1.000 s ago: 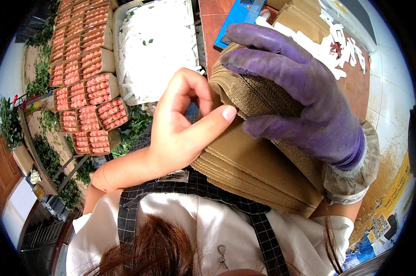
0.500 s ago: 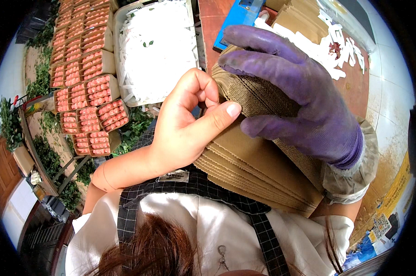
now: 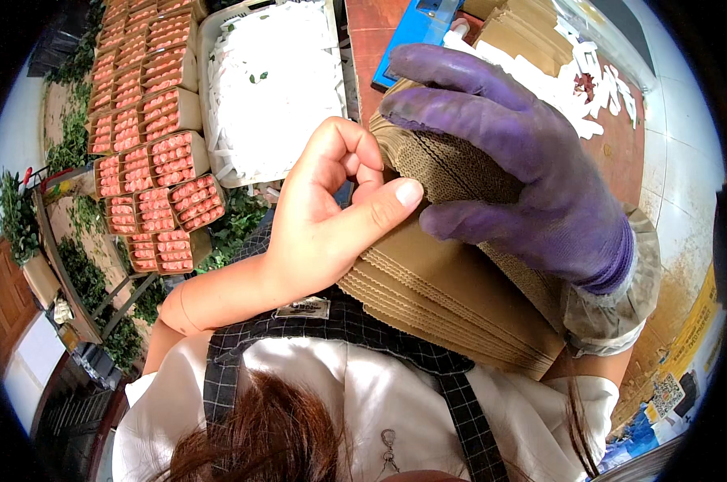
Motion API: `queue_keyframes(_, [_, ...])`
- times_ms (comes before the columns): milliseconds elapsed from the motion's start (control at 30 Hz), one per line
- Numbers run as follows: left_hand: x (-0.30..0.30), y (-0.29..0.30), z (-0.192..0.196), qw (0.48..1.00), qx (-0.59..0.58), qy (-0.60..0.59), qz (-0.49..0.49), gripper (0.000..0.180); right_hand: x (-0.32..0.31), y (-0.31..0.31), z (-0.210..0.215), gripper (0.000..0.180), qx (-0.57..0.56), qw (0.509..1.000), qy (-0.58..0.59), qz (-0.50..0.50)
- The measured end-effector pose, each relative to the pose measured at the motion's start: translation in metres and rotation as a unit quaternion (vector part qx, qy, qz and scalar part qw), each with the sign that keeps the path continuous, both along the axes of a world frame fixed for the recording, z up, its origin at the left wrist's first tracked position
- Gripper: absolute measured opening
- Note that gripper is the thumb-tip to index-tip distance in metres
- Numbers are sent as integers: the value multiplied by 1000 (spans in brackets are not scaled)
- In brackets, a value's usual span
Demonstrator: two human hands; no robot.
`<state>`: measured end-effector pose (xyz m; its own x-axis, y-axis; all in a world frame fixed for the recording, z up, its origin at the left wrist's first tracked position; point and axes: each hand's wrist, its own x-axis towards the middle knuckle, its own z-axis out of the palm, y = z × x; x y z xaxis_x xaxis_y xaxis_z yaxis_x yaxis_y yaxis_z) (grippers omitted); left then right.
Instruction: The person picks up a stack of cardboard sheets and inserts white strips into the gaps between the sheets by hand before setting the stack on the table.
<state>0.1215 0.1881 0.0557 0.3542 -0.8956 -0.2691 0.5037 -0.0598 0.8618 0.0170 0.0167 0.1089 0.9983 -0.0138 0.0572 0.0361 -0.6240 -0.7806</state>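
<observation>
A thick fan of brown corrugated cardboard sheets (image 3: 452,281) leans across my front, its wavy edges spread apart lower down and packed tightly at the top. My left hand (image 3: 323,209), bare, has its fingers curled and its thumb pressed along the near top edge of the stack. Around the far side of the same stack wraps my right hand (image 3: 532,169), in a stained purple rubber-coated glove. Its fingers reach over the top and its thumb lies toward me. The left fingertips are partly hidden behind the sheets.
On the left are stacked cardboard-wrapped bunches of pink roses (image 3: 171,157), with green leaves around them. A pale crate (image 3: 335,96) holds many white strips. Ahead is a reddish table (image 3: 371,32) with a blue object (image 3: 416,36), folded cardboard (image 3: 524,36) and more white pieces.
Both hands keep nearly the same place. The packed sheet edges between them have shifted slightly, and a dark gap now shows among them.
</observation>
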Motion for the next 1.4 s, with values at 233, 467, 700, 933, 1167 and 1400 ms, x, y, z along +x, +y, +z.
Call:
queue_keyframes(233, [-1,1,0,999,-2,-52,11,27,1,-2,1,61,2,1000,-2,7])
queue_keyframes(467, [-3,2,2,998,-51,24,12,34,0,-2,1,61,-10,1000,1,-2])
queue_keyframes(700, [-2,-2,-4,1000,-2,-29,11,28,1,-1,2,61,-5,1000,6,3])
queue_keyframes(933, [-1,4,0,999,16,-28,8,29,2,-3,0,63,-11,1000,7,8])
queue_keyframes(1167, [0,4,-3,998,-57,10,2,32,0,-2,0,62,-1,1000,-6,1])
queue_keyframes(1400, [-5,-2,-5,999,-27,-21,32,27,2,-2,-2,62,20,1000,-1,2])
